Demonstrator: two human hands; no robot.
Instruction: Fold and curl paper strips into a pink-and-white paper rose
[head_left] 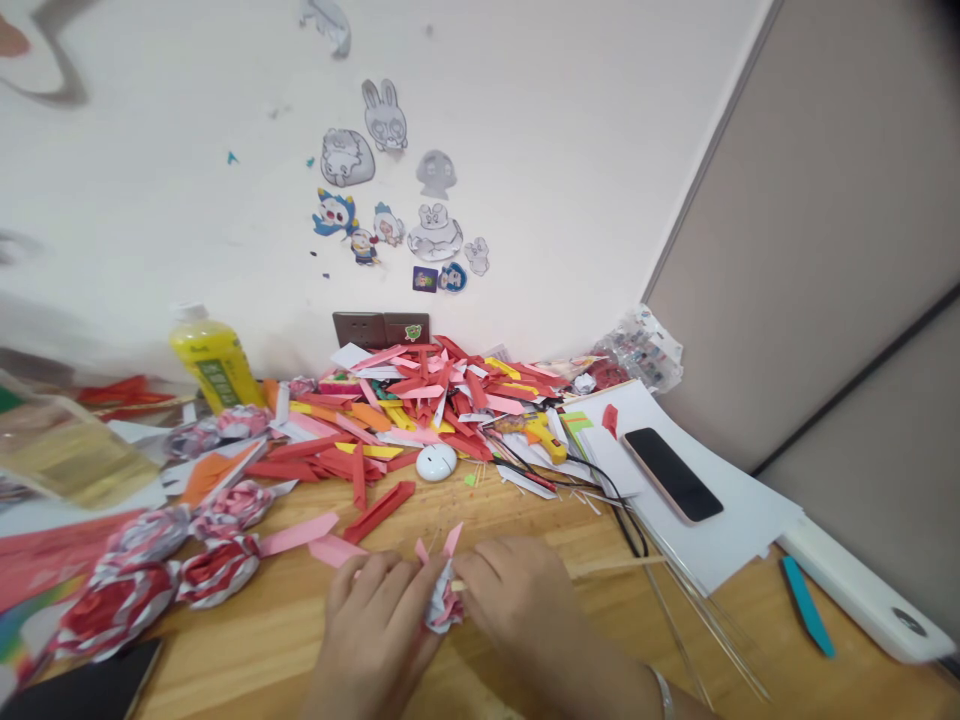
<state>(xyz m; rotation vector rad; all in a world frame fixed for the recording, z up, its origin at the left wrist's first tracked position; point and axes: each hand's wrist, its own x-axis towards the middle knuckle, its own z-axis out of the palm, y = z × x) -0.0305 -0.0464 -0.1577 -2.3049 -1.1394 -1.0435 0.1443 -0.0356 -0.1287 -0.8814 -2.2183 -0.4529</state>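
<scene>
Near the front middle of the table, my left hand (379, 615) is closed on a folded pink and white paper piece (444, 603). Two pink points stick up from its top. My right hand (517, 600) is closed against the paper's right side, holding a thin wooden stick (619, 567). The stick's tip shows by the paper, and its long end juts out to the right behind the hand. Both hands' fingertips are partly hidden. Just left of the paper lie pink folded strips (300, 535), and a red strip (380, 510) lies behind.
Behind is a heap of red, pink, yellow and white folded strips (442, 395), a yellow glue gun (545, 438) with cables, and a white earbud case (436, 462). Twisted red-white paper pieces (219, 571) lie left. A phone (673, 474), wires (705, 620) and teal cutter (808, 606) lie right.
</scene>
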